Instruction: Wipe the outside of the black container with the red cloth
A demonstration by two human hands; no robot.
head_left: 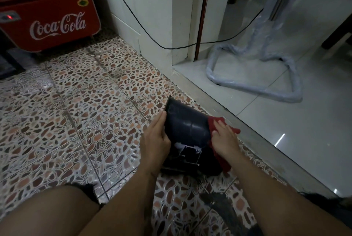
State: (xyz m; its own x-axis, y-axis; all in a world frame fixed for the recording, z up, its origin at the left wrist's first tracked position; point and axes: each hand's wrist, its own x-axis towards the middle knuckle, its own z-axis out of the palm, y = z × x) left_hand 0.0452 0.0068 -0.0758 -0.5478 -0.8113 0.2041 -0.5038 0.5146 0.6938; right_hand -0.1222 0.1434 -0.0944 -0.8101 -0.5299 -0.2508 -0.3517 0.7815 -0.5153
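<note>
While seated on the floor: a person leans over a black container, seen from a head cam looking down; both forearms and one bare knee in view.
Container: black container (187, 127) lies tipped on its side on the pebble-pattern floor tiles (76, 102), between the two hands, close to a grey threshold strip (247, 127) w/ pale glossy tile beyond. Whitish residue shows on its near end.
Left hand: left hand (155, 140) braces the container's left side, fingers straight and together, pressed flat vs. the wall; not curled round anything.
Right hand: right hand (222, 136) lies palm-down on the red cloth (215, 123), fingers spread, pressing it to the container's right side; cloth hangs below the wrist.
Progress: wiping appears under way, approx. mid-task. Top wall looks fairly clean and shiny; the whitish patch at the near end still looks unwiped. Underside hidden, can't tell.
Counts: 1 container, 1 cloth, 2 hands.
Surroundings: 1 red Coca-Cola cooler (47, 16) far left, 1 black cable (142, 26) along the wall, 1 plastic-wrapped stand (266, 64) far right.
</note>
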